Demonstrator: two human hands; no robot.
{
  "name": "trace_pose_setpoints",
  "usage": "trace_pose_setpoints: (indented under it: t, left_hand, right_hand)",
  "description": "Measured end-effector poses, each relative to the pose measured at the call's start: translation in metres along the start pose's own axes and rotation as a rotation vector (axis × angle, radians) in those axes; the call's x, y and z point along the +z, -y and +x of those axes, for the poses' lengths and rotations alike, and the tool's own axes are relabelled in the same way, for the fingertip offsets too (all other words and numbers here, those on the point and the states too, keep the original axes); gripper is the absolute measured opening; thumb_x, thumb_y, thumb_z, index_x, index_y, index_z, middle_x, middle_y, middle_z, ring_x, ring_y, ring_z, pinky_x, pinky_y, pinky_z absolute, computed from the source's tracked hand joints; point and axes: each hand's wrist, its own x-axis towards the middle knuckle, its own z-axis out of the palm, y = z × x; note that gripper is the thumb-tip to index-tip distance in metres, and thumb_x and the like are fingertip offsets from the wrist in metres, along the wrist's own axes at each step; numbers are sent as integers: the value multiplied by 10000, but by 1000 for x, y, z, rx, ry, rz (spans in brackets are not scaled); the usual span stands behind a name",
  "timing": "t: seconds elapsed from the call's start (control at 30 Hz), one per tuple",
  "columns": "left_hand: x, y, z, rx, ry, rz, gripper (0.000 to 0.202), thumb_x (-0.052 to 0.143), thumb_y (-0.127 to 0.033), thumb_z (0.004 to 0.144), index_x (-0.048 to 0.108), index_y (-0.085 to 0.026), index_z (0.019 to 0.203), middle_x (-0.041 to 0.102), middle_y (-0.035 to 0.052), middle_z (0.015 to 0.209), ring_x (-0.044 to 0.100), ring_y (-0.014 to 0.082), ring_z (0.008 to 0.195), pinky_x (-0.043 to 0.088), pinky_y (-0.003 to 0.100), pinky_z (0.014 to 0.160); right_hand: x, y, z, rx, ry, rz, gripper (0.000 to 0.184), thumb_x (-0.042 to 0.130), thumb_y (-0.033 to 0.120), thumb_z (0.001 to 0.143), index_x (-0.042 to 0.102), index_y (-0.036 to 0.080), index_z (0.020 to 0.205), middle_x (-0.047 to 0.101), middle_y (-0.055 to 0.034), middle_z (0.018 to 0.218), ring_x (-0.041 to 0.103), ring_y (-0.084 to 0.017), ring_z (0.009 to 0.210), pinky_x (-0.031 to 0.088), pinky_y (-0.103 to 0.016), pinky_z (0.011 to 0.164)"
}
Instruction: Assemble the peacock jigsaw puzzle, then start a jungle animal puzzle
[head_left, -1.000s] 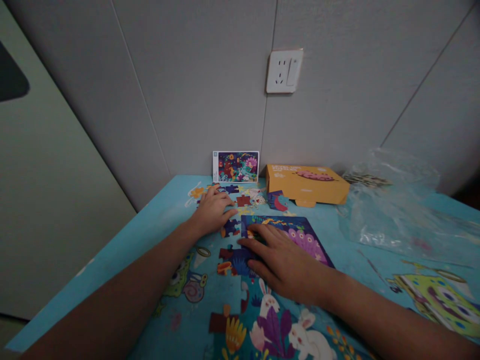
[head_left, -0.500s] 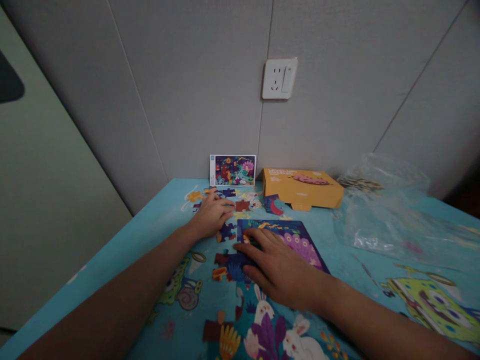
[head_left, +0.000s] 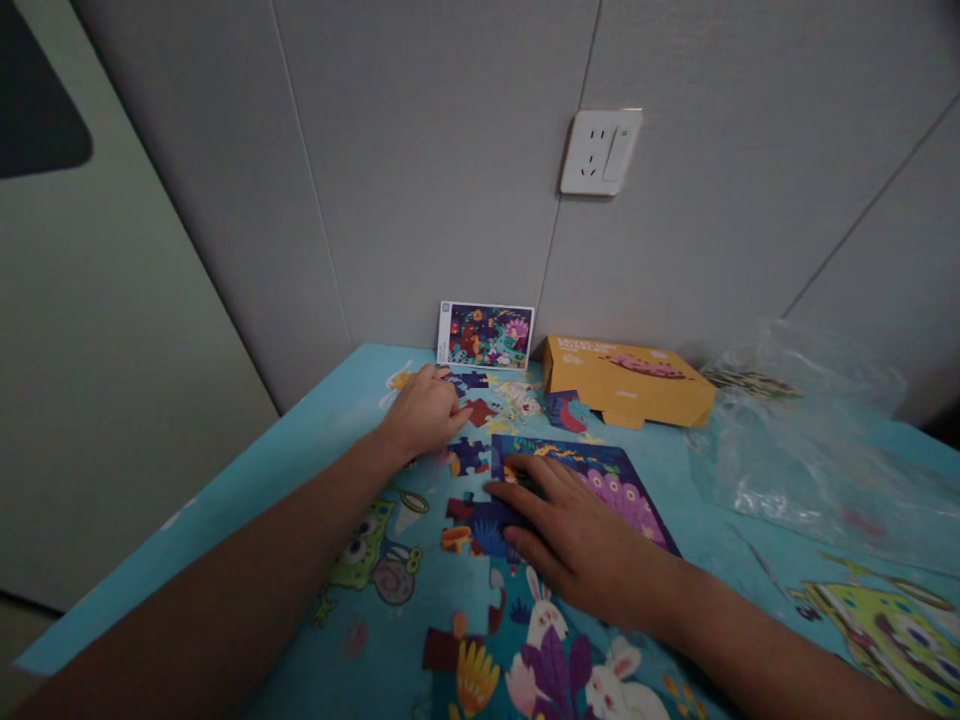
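My left hand reaches over loose jigsaw pieces towards the back of the table. Its thumb is apart from the fingers and lies at the edge of a red jigsaw piece; whether it grips it I cannot tell. Dark blue pieces lie beyond the fingertips. My right hand rests with fingers spread on the partly assembled jigsaw puzzle, holding nothing. The puzzle shows white rabbits and pink feathers; its left edge is ragged. A separate dark blue piece lies between my hands.
A picture card leans against the wall beside a yellow box. One more piece lies at the box's front. Crumpled clear plastic bags cover the right side. The blue table cover carries cartoon prints.
The view has turned slightly left. My left hand's fingers have shifted over the pieces, and the red piece by its thumb has turned. My right hand stays on the puzzle.
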Motion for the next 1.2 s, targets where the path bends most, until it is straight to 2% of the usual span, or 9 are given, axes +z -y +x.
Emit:
trace_pose_setpoints:
  t: [0.1, 0.17, 0.33, 0.5, 0.7, 0.87, 1.03, 1.2]
  left_hand:
    - [7, 3, -2, -70, -64, 4, 507, 574, -580, 811, 740, -130, 977, 644, 143, 1079, 502, 292, 1000, 376, 443, 956]
    - [13, 2, -3, -86, -50, -10, 584, 566, -625, 795, 713, -136, 1080, 583, 155, 1187, 467, 316, 1096, 361, 459, 990]
    - [18, -4, -2, -78, -10, -97, 393, 588, -484, 821, 723, -195, 1051, 574, 111, 1121, 420, 309, 1184, 337, 453, 1040]
    - [15, -5, -2, -101, -6, -121, 318, 589, -352, 789, 716, -183, 1026, 588, 103, 1081, 424, 301, 1183, 357, 432, 1034]
    - [18, 1, -4, -193, 24, -29, 470, 560, -420, 785, 664, -179, 1176, 524, 147, 1203, 441, 333, 1127, 367, 492, 989]
    - [19, 2, -5, -171, 11, -65, 521, 546, -550, 802, 678, -196, 1161, 517, 148, 1198, 439, 333, 1115, 335, 514, 1006]
    - [20, 4, -2, -212, 13, -122, 436, 617, -486, 775, 692, -195, 1091, 528, 129, 1162, 433, 321, 1121, 327, 495, 1022]
    - [19, 5, -1, -232, 27, -158, 385, 683, -438, 723, 677, -177, 1006, 501, 136, 1261, 416, 330, 1195, 317, 482, 1046]
  right_hand:
    - [1, 0, 1, -8, 7, -12, 392, 418, 314, 963, 509, 201, 1327, 445, -152, 1300, 449, -286, 1187, 403, -503, 1013]
    - [2, -1, 1, -11, 2, -22, 406, 416, 313, 964, 498, 204, 1346, 439, -152, 1317, 443, -287, 1199, 399, -509, 1020]
    - [2, 1, 3, -10, -8, -17, 404, 420, 310, 962, 505, 208, 1344, 441, -153, 1326, 447, -291, 1205, 409, -518, 1013]
    - [1, 1, 3, -7, 6, -27, 397, 420, 302, 961, 517, 200, 1332, 445, -154, 1321, 448, -287, 1204, 400, -518, 1024]
    - [1, 0, 3, -4, 3, -31, 408, 417, 318, 964, 508, 203, 1345, 445, -153, 1333, 447, -287, 1209, 397, -519, 1027]
    - [-1, 2, 2, -14, -11, -23, 389, 436, 303, 956, 533, 194, 1316, 475, -157, 1298, 472, -288, 1177, 419, -514, 1001]
    - [-1, 1, 2, -17, -32, -22, 385, 450, 302, 950, 539, 201, 1310, 483, -157, 1297, 474, -293, 1176, 423, -518, 992]
    - [-1, 1, 3, -15, -15, -21, 397, 429, 314, 960, 528, 190, 1323, 471, -160, 1296, 464, -288, 1183, 407, -510, 1009]
